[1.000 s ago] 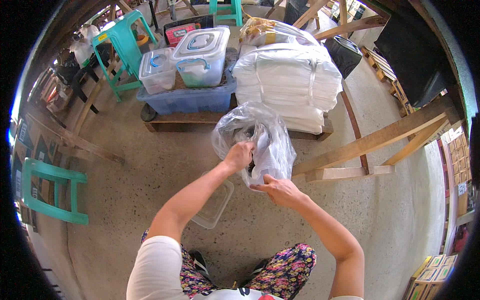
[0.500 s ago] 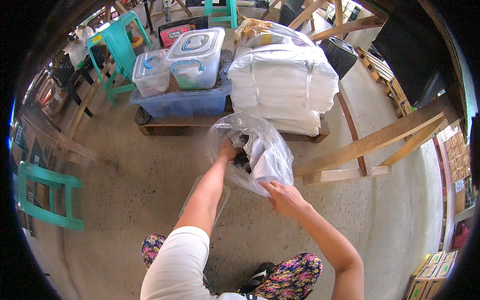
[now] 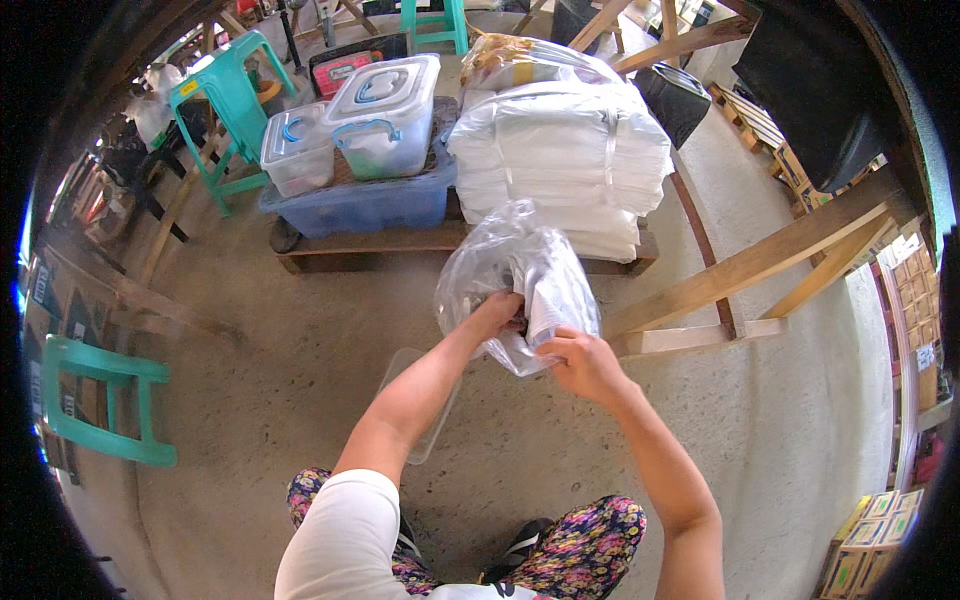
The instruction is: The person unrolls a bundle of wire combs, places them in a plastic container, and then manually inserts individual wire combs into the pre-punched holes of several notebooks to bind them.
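Note:
A clear plastic bag stands in front of me, its mouth gaping towards me. Inside it, on the right, is a white, finely ribbed bundle; its kind I cannot make out. My left hand is at the bag's mouth, fingers bent beside the white bundle. Whatever those fingers close on is hidden. My right hand pinches the bag's near right edge, close to the lower end of the bundle. Under my left forearm a clear plastic lid or tray lies on the floor, partly covered.
Behind the bag, a low wooden pallet carries a blue tub, lidded clear boxes and a strapped stack of white plastic. A wooden trestle stands to the right. Green stools are on the left.
My left hand has drawn back and right, from deep in the bag to its mouth. My right hand has shifted slightly right and up with the bag's edge.

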`<act>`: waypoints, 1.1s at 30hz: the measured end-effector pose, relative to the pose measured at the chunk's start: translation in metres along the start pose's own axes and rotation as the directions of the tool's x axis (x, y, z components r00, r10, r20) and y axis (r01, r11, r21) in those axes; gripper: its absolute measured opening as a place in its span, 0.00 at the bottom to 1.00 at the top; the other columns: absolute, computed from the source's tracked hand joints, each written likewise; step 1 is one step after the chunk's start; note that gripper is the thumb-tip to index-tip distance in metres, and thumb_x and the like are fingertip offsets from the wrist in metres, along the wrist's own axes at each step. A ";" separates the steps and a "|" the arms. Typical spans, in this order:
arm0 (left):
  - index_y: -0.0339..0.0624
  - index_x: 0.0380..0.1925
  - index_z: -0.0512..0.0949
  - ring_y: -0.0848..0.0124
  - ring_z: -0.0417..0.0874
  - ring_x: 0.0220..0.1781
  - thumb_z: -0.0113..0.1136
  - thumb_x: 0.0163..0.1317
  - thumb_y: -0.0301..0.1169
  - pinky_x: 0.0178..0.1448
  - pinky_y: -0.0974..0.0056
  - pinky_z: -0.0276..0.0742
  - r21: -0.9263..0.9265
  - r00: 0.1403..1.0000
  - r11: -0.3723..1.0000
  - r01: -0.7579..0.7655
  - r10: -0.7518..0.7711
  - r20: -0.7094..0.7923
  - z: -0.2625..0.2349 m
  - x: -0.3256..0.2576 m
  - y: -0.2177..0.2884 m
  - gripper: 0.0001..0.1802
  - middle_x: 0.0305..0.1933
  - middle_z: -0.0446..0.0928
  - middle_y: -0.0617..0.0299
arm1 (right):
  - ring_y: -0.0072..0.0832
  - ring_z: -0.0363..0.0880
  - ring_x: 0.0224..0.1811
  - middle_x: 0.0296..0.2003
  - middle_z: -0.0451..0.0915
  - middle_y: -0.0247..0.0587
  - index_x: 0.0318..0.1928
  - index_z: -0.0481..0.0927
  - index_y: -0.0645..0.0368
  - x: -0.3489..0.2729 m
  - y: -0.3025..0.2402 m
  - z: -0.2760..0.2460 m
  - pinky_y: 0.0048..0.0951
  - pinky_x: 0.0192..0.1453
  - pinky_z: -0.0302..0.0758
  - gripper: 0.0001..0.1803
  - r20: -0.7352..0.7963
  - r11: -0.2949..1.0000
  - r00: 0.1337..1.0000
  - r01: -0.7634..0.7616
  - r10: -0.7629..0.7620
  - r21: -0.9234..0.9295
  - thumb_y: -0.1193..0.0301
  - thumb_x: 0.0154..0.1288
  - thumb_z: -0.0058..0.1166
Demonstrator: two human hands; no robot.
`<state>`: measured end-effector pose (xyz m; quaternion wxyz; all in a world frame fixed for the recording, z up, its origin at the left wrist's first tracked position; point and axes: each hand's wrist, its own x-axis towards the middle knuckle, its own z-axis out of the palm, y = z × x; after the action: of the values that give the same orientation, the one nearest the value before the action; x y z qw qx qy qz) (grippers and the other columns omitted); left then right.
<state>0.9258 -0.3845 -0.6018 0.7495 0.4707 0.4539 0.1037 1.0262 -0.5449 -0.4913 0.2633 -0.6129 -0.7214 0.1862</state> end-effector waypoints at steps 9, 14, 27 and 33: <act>0.47 0.53 0.71 0.53 0.75 0.53 0.51 0.55 0.39 0.57 0.54 0.68 0.993 0.902 -0.055 -0.101 0.417 0.115 -0.061 0.058 -0.049 0.24 0.49 0.75 0.46 | 0.40 0.76 0.32 0.28 0.74 0.39 0.33 0.80 0.53 -0.028 0.027 -0.015 0.37 0.35 0.74 0.07 0.170 0.992 0.984 -0.026 0.047 -0.124 0.74 0.52 0.52; 0.49 0.51 0.72 0.51 0.75 0.51 0.55 0.51 0.36 0.56 0.53 0.68 0.921 0.916 0.362 -0.142 0.401 -0.016 -0.094 0.044 -0.015 0.24 0.46 0.76 0.46 | 0.40 0.77 0.32 0.35 0.73 0.40 0.30 0.79 0.56 -0.023 0.015 -0.019 0.37 0.36 0.75 0.08 0.161 0.994 0.985 -0.045 0.061 -0.104 0.66 0.59 0.51; 0.37 0.39 0.77 0.49 0.78 0.43 0.49 0.54 0.40 0.47 0.51 0.73 0.837 0.714 0.490 -0.241 0.674 -0.189 -0.079 0.046 0.039 0.19 0.40 0.77 0.43 | 0.41 0.81 0.29 0.29 0.80 0.46 0.28 0.76 0.61 -0.019 0.016 0.008 0.37 0.33 0.78 0.16 0.466 0.901 0.867 0.049 0.176 -0.431 0.60 0.62 0.49; 0.39 0.20 0.79 0.61 0.80 0.25 0.56 0.43 0.37 0.32 0.60 0.75 0.861 0.641 0.409 -0.302 0.756 -0.134 -0.076 0.006 0.144 0.12 0.22 0.79 0.53 | 0.38 0.78 0.39 0.42 0.76 0.43 0.32 0.81 0.55 0.011 0.042 -0.065 0.39 0.32 0.75 0.09 -0.079 0.821 0.948 -0.307 0.308 -0.481 0.65 0.53 0.57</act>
<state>0.9089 -0.2571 -0.5008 0.2404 0.8212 0.4474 0.2601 1.0975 -0.5299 -0.4626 0.0659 -0.7672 -0.6368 0.0393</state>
